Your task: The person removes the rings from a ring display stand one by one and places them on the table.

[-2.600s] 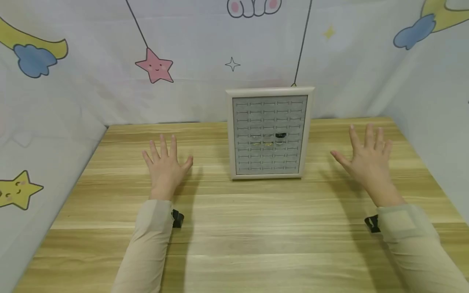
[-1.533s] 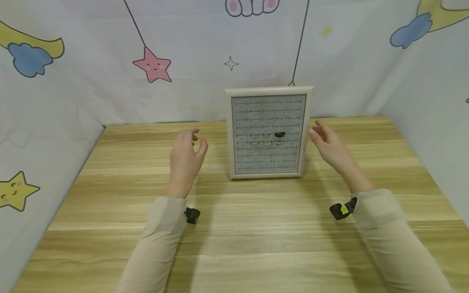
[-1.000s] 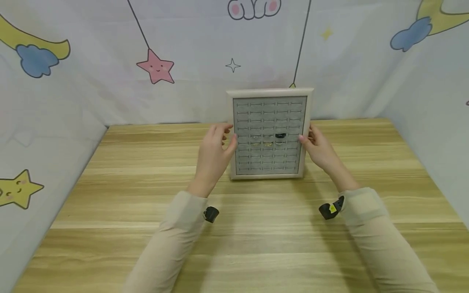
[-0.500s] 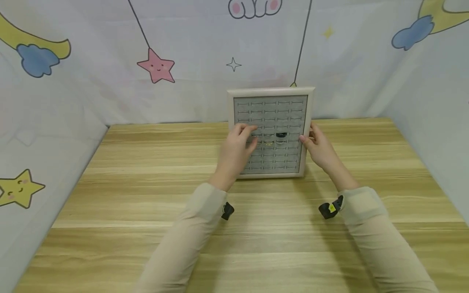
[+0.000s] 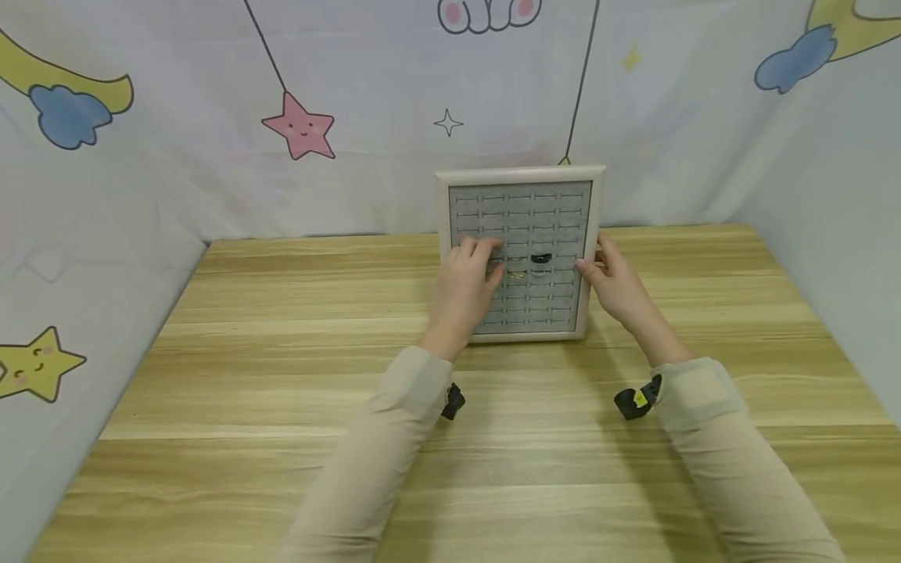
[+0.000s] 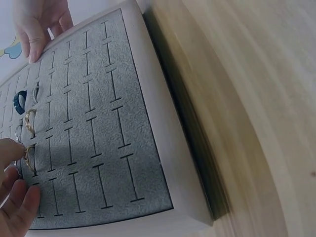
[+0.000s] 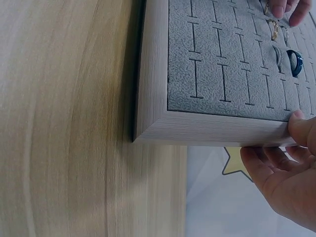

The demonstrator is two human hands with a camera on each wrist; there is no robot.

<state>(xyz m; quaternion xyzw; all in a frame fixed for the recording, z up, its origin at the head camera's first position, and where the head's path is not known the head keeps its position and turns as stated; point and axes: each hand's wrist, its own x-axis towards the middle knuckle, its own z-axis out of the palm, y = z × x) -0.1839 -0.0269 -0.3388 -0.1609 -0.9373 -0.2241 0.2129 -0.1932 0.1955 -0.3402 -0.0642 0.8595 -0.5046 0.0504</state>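
Observation:
A ring display board with a pale frame (image 5: 519,338) and grey slotted lining (image 6: 89,133) stands at the back of the table. My right hand (image 5: 619,289) grips its right edge, thumb on the front and fingers behind. My left hand (image 5: 461,289) is over the board's left part, thumb and fingertips apart beside a gold ring (image 6: 29,160) and a silver one behind it. In the middle column are another gold ring (image 7: 273,29) and a silver ring (image 7: 285,33). A dark ring (image 5: 541,259) and a silver ring (image 7: 278,57) sit in the column nearest my right hand.
The wood-grain table (image 5: 281,344) extends around the board. Behind it hangs a white curtain (image 5: 380,70) printed with stars, moons and clouds, and pale cloth walls rise at both sides. Each wrist wears a small black camera (image 5: 636,400).
Both hands have moved inward from the table's sides. The right hand has taken hold of the board's edge; the left has moved right onto the rings. The board stays in place.

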